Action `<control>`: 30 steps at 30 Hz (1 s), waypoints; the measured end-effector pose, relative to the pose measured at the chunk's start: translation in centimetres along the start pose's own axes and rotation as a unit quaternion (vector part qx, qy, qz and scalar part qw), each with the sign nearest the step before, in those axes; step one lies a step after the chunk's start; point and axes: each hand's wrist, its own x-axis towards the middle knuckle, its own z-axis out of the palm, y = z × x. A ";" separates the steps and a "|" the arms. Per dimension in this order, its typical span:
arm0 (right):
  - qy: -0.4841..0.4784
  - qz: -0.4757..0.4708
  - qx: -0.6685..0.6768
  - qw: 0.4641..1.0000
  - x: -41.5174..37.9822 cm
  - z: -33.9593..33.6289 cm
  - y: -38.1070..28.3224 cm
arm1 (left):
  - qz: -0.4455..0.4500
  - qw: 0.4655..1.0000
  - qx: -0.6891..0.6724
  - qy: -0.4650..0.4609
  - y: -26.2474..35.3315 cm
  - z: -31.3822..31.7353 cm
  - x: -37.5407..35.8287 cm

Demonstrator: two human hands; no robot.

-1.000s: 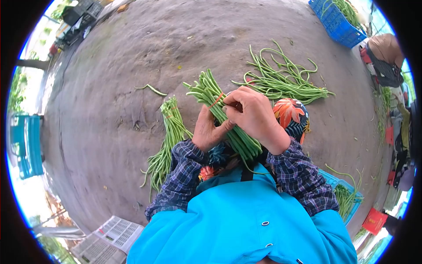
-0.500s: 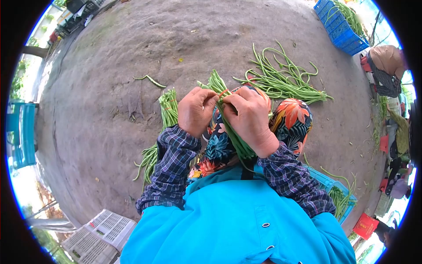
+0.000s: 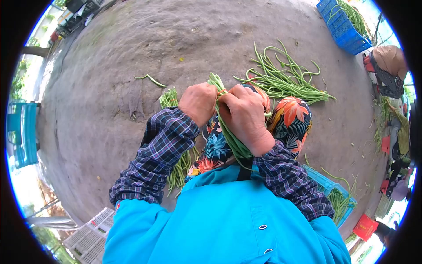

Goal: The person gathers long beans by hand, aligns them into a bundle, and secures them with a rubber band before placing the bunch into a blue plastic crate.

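A bundle of long green beans (image 3: 234, 140) lies slanted over my lap, with an orange-red band (image 3: 222, 92) around it near the upper ends. My left hand (image 3: 198, 104) is closed at the left side of the band; its fingertips are mostly hidden behind the hand. From the right, my right hand (image 3: 245, 118) grips the bundle just below the band, thumb and fingers pressed together. Another bundle of long beans (image 3: 168, 99) lies on the ground left of my legs, partly covered by my left arm.
Loose long beans (image 3: 285, 81) lie on the ground beyond my knees. A blue crate (image 3: 340, 28) of beans stands far right; a teal crate (image 3: 318, 181) with beans is by my right elbow. Left are a grey-white crate (image 3: 88, 240) and a teal plastic stool (image 3: 24, 134). Other people sit along the right edge.
My left hand has rolled over into a tighter fist at the band, its elbow swinging outward to the left. My right hand has shifted slightly left on the bundle.
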 end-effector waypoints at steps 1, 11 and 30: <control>0.000 0.004 0.001 1.000 -0.1 0.0 0.1 | 0.002 1.000 0.000 -0.004 0.3 0.3 -0.1; 0.012 0.013 0.032 0.999 -0.2 0.8 0.1 | -0.129 0.928 -0.319 0.142 0.8 3.3 -3.3; -0.087 -0.037 0.149 0.984 -0.1 -2.1 0.6 | -0.174 0.870 -0.423 0.183 2.3 4.6 -4.9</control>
